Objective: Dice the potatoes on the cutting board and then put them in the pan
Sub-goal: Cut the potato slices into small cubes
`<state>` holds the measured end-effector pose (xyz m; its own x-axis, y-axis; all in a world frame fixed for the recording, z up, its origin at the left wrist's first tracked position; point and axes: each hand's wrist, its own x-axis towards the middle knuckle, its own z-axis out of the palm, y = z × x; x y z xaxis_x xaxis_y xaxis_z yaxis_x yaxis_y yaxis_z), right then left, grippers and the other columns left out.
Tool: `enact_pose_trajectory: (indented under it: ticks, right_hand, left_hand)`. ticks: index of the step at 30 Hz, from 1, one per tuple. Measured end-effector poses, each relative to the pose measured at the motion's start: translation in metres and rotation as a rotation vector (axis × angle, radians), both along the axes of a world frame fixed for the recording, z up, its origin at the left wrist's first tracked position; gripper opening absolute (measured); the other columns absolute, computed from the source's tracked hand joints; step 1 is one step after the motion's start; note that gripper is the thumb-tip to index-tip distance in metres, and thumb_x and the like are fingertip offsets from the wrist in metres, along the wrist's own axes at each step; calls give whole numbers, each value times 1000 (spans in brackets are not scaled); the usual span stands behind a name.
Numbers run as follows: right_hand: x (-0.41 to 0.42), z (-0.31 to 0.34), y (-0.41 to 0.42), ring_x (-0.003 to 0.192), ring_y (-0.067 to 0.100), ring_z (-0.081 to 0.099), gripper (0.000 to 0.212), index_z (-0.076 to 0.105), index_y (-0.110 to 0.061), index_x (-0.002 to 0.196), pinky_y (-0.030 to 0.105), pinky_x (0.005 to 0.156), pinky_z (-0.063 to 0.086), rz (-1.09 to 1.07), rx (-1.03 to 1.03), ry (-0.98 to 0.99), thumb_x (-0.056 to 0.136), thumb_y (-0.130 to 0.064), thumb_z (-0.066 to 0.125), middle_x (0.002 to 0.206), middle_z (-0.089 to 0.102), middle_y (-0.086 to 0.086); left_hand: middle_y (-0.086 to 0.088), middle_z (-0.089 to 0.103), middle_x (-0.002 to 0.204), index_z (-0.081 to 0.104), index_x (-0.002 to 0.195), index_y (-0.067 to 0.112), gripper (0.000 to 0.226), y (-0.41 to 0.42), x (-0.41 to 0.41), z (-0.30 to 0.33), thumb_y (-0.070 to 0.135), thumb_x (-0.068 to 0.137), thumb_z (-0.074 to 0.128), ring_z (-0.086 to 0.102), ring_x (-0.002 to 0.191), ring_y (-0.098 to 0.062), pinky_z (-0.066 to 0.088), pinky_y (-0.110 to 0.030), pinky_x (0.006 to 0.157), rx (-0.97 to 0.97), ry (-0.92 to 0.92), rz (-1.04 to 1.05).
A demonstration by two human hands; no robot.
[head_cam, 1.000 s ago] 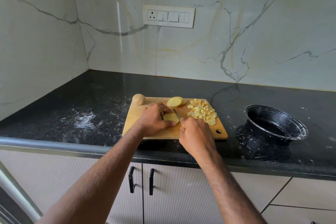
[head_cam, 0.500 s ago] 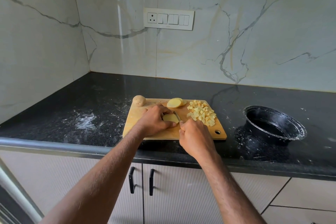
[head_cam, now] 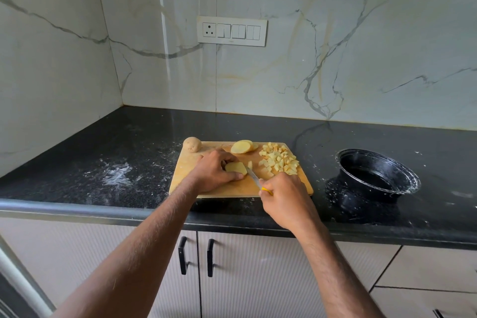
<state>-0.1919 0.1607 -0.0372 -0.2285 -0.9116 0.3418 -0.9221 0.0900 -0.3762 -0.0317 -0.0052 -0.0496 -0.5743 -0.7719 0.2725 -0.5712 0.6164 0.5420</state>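
Note:
A wooden cutting board [head_cam: 188, 175] lies on the black counter. My left hand [head_cam: 215, 171] holds a peeled potato piece [head_cam: 235, 167] down on the board, fingers curled over it. My right hand [head_cam: 285, 197] grips a knife [head_cam: 252, 175] with a yellow handle, its blade touching the piece's right edge. One small cut bit [head_cam: 249, 164] stands just beyond the blade. A pile of diced potato [head_cam: 280, 161] fills the board's right side. Sliced potato rounds [head_cam: 242, 146] lie at the back edge. A whole unpeeled potato [head_cam: 192, 144] sits at the back left corner.
A black pan [head_cam: 378, 175] stands on the counter to the right of the board, with nothing in it. White smears mark the counter [head_cam: 117, 175] on the left. A marble wall with a switch panel [head_cam: 231, 31] rises behind. Cabinet doors with black handles [head_cam: 182, 255] are below.
The head camera has tilted a little, shifting the scene in view. My right hand has drawn back towards me with the knife, and a small cut bit now stands beside the blade.

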Motion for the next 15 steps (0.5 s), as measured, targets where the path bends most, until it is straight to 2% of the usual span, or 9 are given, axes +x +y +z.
enact_pose_trajectory:
  ticks: [1,3,4,6,8,11,15]
  right_hand:
    - [-3,1,0,51,6,44,19,74,-18,78,17,46,35,-7,2,-13,93,-25,64,111,74,-5]
    - [-7,4,1,63,9,58,17,78,-21,101,24,58,53,-21,-12,-52,91,-28,67,114,73,-7]
    - [-8,6,1,72,11,64,24,76,-22,111,28,66,58,-29,-23,-76,90,-30,68,113,74,-7]
    - [-9,8,1,80,13,68,30,73,-24,118,33,72,61,-40,-52,-111,89,-31,69,109,75,-5]
    - [-7,12,1,75,13,67,30,73,-23,119,34,68,61,-55,-89,-111,90,-29,70,105,75,-4]
    - [1,13,-3,73,14,65,27,74,-20,116,32,65,58,-57,-117,-94,92,-27,67,100,76,-2]
    - [14,7,-10,68,18,54,21,77,-19,105,22,55,35,-60,-105,-19,93,-28,63,87,72,2]
  left_hand:
    - [14,64,119,69,118,30,63,0,0,0,66,67,70,57,101,-8,50,-40,95,4,1,0]
    - [12,64,123,70,121,31,61,-1,0,-2,63,69,75,57,103,-7,51,-34,95,9,9,3]
    - [13,63,123,69,121,31,62,-2,0,-2,62,68,76,57,105,-7,51,-34,95,7,13,7]
    - [11,64,121,69,120,29,61,-2,0,-2,58,68,80,58,104,-9,52,-34,96,0,19,23]
    - [8,65,118,69,120,23,62,-1,0,0,54,68,83,60,102,-12,52,-32,94,-6,22,39]
    - [9,68,110,72,116,22,64,2,1,2,59,64,78,62,96,-10,54,-33,90,-1,18,24]
    - [12,68,106,73,112,25,65,-1,2,-2,63,59,70,62,94,-8,55,-35,88,-2,29,43]
